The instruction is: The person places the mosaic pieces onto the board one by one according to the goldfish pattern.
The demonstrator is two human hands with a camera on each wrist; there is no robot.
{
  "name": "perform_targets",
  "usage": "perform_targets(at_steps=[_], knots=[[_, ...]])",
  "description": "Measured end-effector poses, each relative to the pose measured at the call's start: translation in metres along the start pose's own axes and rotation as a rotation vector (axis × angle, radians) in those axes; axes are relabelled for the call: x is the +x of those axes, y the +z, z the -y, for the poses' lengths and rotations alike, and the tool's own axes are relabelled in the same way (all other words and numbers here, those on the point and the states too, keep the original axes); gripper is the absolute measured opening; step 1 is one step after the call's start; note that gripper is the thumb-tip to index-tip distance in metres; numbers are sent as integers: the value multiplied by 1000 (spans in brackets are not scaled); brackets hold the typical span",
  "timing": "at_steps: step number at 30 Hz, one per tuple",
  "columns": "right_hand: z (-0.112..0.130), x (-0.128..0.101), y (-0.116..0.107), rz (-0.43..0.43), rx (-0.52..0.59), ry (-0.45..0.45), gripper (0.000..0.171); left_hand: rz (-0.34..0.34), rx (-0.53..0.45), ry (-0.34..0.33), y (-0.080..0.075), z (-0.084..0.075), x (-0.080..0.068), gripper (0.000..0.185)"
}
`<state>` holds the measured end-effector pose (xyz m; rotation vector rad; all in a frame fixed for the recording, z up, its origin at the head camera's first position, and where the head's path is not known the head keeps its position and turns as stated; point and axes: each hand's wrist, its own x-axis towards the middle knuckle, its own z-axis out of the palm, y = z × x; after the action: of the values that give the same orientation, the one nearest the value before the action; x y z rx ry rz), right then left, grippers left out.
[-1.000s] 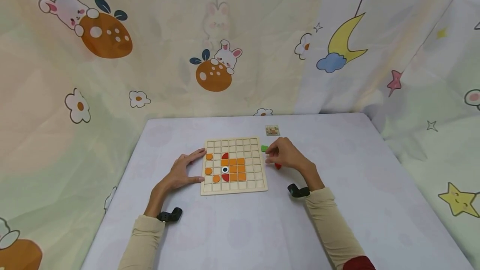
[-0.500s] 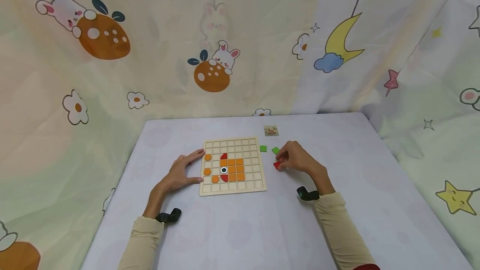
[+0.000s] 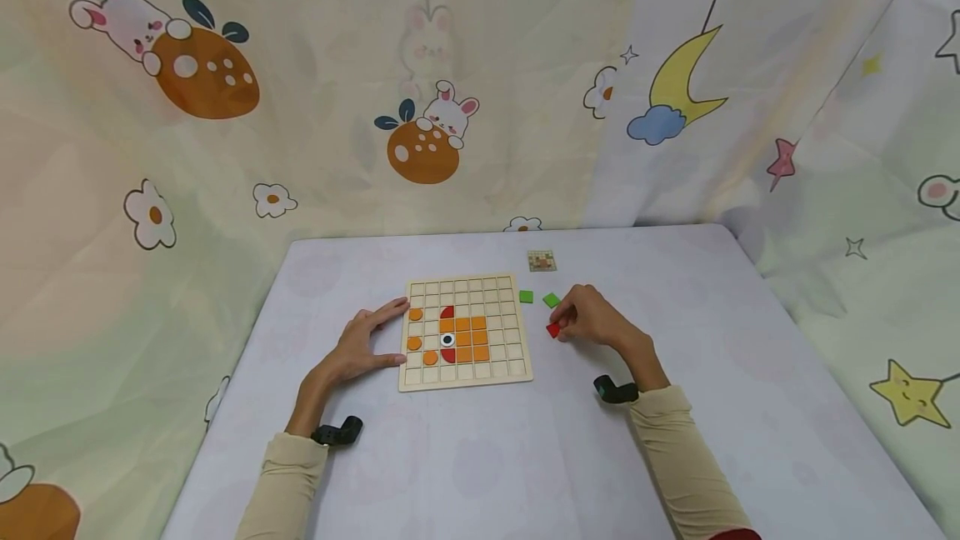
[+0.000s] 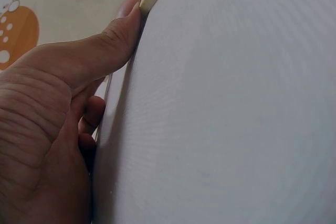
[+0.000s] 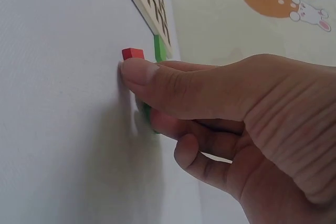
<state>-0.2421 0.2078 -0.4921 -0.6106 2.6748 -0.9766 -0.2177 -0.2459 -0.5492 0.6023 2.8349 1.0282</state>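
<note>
A wooden grid board (image 3: 512,348) lies on the white table, with orange squares (image 3: 472,338), orange discs (image 3: 414,343), two red curved pieces (image 3: 448,354) and an eye disc (image 3: 447,340) on it. At the board's left edge rests my left hand (image 3: 358,346), thumb and fingers spread apart; in the left wrist view its thumb (image 4: 113,40) touches the edge. Right of the board, my right hand (image 3: 597,317) pinches a small red tile (image 3: 553,330) at the tabletop. In the right wrist view the thumb covers part of this red tile (image 5: 132,53).
Two green square tiles, one (image 3: 527,297) beside the board and one (image 3: 552,300) near my right fingers, lie on the table. Behind them is a small patterned card (image 3: 542,261). A printed cloth (image 3: 330,107) hangs beyond the table's back edge.
My right hand has moved right and slightly down from beside the board, uncovering the second green tile, and now pinches the red tile. The left hand stays at the board.
</note>
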Motion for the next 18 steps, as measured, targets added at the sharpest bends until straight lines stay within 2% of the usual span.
perform_targets(at_steps=[8,18], knots=[[-2,1,2,10,-41,-37,22,-10,10,24,1,1,1,98],[-2,2,9,20,-36,-46,15,4,4,7,0,2,1,99]])
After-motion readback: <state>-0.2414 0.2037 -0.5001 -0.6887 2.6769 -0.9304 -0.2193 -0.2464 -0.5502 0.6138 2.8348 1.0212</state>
